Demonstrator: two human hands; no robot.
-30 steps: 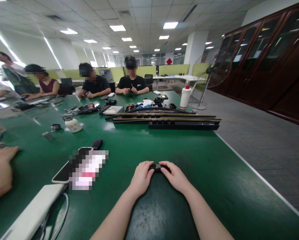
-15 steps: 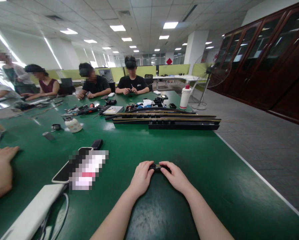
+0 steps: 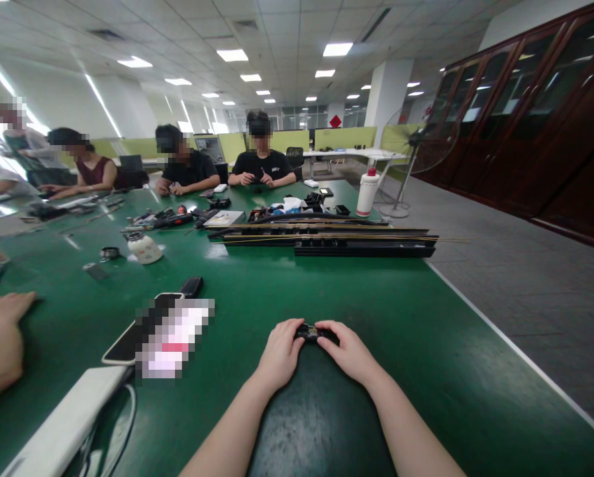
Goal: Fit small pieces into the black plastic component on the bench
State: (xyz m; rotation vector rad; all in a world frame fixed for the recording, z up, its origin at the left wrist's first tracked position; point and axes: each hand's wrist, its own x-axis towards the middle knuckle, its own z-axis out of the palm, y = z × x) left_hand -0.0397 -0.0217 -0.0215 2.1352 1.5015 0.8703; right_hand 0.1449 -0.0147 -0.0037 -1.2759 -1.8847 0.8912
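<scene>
Between my two hands is a small dark object (image 3: 309, 334) with a lighter patch at its middle; its kind is too small to make out. My left hand (image 3: 281, 351) grips its left end, thumb on the near side and fingers on the far side. The right end is pinched the same way by my right hand (image 3: 345, 348). Fingers cover both ends, so only the middle shows. The piece is held at or just above the green table (image 3: 321, 424); I cannot tell whether it touches.
Left of my hands lie a phone (image 3: 142, 328), a white power strip (image 3: 68, 424) and a cable. Another person's hand (image 3: 3, 318) rests at the left edge. Long black rails (image 3: 366, 246) with thin rods lie ahead, near a white bottle (image 3: 367, 192). A jar (image 3: 145, 248) stands left.
Both hands stay in nearly the same place on the dark object. Its middle shows slightly more light detail now, as if tilted a little.
</scene>
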